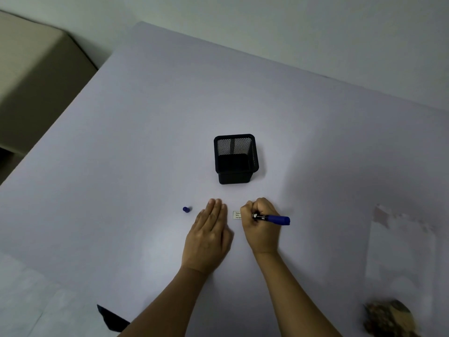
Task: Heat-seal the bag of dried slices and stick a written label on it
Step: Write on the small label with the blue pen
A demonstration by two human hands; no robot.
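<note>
A small white label (237, 215) with printed lines lies on the white table (145, 142), half hidden under my right hand (262, 224). That hand is closed around a blue marker (275, 218), tip down at the label, barrel pointing right. My left hand (209, 237) rests flat on the table just left of the label, fingers together, holding nothing. The marker's blue cap (186, 209) sits to the left of it. A clear bag (401, 251) lies flat at the right. Brown dried slices (388, 317) show at the bottom right corner.
A black mesh pen holder (236, 159) stands just beyond my hands. A dark object (110, 317) pokes in at the bottom left edge. A beige cushioned seat (36, 81) lies past the table's left edge.
</note>
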